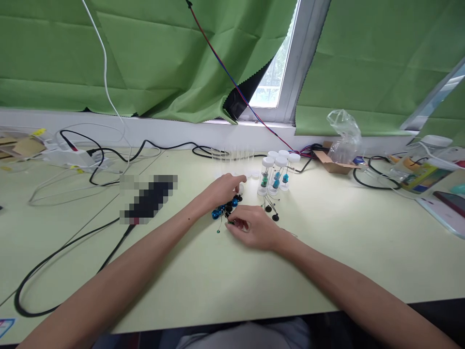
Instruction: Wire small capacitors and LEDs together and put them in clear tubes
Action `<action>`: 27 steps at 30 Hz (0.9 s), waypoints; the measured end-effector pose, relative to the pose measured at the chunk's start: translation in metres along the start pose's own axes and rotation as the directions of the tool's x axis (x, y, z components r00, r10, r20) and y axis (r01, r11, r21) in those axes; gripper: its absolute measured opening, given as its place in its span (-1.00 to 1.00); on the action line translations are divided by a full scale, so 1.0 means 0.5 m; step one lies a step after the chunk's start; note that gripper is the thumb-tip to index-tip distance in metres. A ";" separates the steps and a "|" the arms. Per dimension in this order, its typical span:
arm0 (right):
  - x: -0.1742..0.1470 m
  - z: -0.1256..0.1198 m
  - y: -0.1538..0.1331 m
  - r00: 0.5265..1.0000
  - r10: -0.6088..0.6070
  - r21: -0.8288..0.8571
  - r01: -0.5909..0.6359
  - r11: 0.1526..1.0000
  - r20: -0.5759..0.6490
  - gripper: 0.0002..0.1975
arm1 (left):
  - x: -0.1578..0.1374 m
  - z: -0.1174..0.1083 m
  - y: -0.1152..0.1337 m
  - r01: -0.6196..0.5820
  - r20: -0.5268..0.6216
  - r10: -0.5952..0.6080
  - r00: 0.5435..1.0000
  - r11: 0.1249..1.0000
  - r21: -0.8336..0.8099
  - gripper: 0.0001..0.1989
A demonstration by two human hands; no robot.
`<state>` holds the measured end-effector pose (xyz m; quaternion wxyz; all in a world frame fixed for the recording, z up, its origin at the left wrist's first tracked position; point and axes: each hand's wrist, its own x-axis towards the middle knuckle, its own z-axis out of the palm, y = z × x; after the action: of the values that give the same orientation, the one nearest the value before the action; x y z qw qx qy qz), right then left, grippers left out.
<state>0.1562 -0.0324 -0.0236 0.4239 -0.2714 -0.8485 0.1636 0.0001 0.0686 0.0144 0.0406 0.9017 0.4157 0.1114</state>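
Note:
My left hand (225, 189) is curled over the far side of a small pile of shiny blue and black pieces (227, 207). Something whitish shows beneath its fingers, too hidden to name. Just nearer to me, my right hand (252, 227) is closed in a pinch at the pile's near edge, on a small dark green piece mostly covered by the fingers. A thin wire with a small green end (218, 231) lies left of the fingertips. Beyond the right hand lie black discs on thin wires (275, 217).
Clear tubes with white caps (267, 174), holding green and blue pieces, stand behind my right hand. More clear tubes (236, 160) stand behind my left. A black cable (22, 291) loops at left; a cardboard box (332, 162) and phone (450, 206) are at right.

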 end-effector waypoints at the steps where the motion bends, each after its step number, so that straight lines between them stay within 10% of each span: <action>1: 0.000 0.000 0.001 1.000 -0.002 0.000 0.002 1.000 0.001 -0.95 | -0.002 0.001 0.002 0.004 -0.008 -0.004 1.000 1.000 0.024 -0.53; 27: 0.003 -0.001 -0.003 0.999 0.006 -0.014 -0.005 1.000 0.037 -0.94 | 0.016 -0.021 -0.014 0.068 0.060 -0.066 0.996 0.997 -0.036 -0.78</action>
<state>0.1552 -0.0328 -0.0214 0.4057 -0.2736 -0.8565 0.1639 -0.0024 0.0788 0.0246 0.0736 0.8892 0.4422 0.0915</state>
